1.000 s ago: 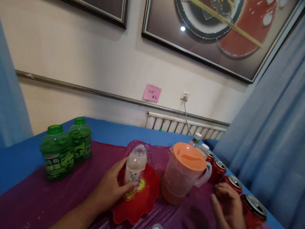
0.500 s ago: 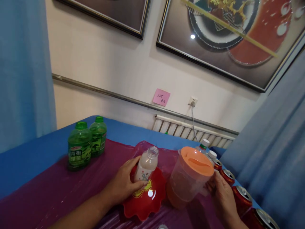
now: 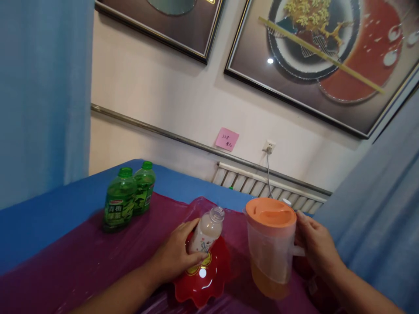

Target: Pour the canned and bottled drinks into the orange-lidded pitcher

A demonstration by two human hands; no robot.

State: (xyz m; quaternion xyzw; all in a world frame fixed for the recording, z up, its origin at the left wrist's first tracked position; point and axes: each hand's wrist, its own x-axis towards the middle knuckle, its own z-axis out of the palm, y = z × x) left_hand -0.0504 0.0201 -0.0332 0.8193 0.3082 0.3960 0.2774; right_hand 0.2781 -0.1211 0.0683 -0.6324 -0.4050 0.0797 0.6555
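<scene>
Its long axis leaning right, open mouth up, the bottle (image 3: 206,233) is over the far-left edge of the dish (image 3: 218,279), left hand (image 3: 176,250) wrapped around it. Right hand (image 3: 317,237) grips the jug (image 3: 270,248) by its handle, spout leftward, beyond the dish's right edge.

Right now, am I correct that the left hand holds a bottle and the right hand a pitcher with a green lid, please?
Not quite: the lid is orange in the head view, not green. The left hand does hold a bottle, the right hand a pitcher.
</scene>
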